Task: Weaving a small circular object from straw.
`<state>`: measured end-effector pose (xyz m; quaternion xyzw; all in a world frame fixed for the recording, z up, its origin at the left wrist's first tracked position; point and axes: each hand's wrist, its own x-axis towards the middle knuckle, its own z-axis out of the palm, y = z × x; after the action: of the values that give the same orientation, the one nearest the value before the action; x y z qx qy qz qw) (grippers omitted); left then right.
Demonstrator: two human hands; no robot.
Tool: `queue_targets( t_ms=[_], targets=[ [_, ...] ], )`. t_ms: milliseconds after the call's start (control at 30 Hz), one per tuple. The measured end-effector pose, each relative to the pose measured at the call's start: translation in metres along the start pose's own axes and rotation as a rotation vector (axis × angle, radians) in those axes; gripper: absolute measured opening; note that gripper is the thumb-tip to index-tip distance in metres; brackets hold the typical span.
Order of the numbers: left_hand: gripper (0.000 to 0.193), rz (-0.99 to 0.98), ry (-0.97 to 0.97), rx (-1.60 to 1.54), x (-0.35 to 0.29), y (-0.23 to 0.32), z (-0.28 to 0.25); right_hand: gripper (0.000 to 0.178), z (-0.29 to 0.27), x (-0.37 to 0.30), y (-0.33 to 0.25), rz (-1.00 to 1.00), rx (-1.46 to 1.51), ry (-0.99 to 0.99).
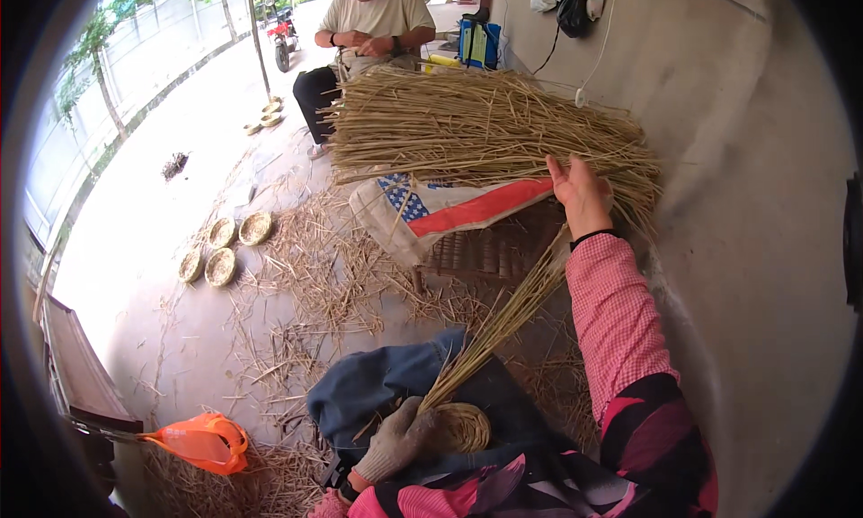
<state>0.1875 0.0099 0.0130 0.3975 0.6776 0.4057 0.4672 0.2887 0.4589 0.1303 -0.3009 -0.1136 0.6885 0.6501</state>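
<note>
My left hand [395, 440], in a pale knit glove, is closed round the base of a straw bundle [490, 345] over my lap. Beside it a small coiled straw base [466, 427] rests on the blue cloth [373, 383] covering my legs. From the coil, the loose stalks fan up and to the right. My bare right hand [582, 194] reaches out to the near right edge of a large straw pile [476, 123]. Its thumb and fingers are apart, and I see no stalk gripped in them. Whether the fingertips touch the pile I cannot tell.
The pile lies on a printed sack [387, 214] over a low brown stand [490, 253]. Several woven straw baskets [220, 266] sit on the straw-littered floor, left. An orange plastic bag [202, 442] is at lower left. Beyond the pile sits another person [378, 19]. A wall [746, 248] runs along the right.
</note>
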Motion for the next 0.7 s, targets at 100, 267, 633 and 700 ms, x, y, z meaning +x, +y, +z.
queue_targets(
  t_ms=[100, 267, 633, 700],
  targets=[
    [0.039, 0.012, -0.018, 0.022, 0.003, 0.005, 0.001, 0.054, -0.014, 0.040, -0.008, 0.016, -0.218, -0.146],
    [0.040, -0.006, -0.010, 0.043, 0.002, 0.003, -0.002, 0.031, -0.019, 0.047, -0.009, -0.405, -1.523, -0.263],
    [0.037, -0.019, -0.040, 0.041, 0.004, 0.013, -0.006, 0.019, 0.007, 0.017, 0.097, -0.839, -1.859, -0.853],
    [0.037, -0.037, -0.038, 0.039, 0.003, 0.010, -0.007, 0.017, 0.008, 0.012, 0.123, -0.956, -1.810, -0.916]
  ],
)
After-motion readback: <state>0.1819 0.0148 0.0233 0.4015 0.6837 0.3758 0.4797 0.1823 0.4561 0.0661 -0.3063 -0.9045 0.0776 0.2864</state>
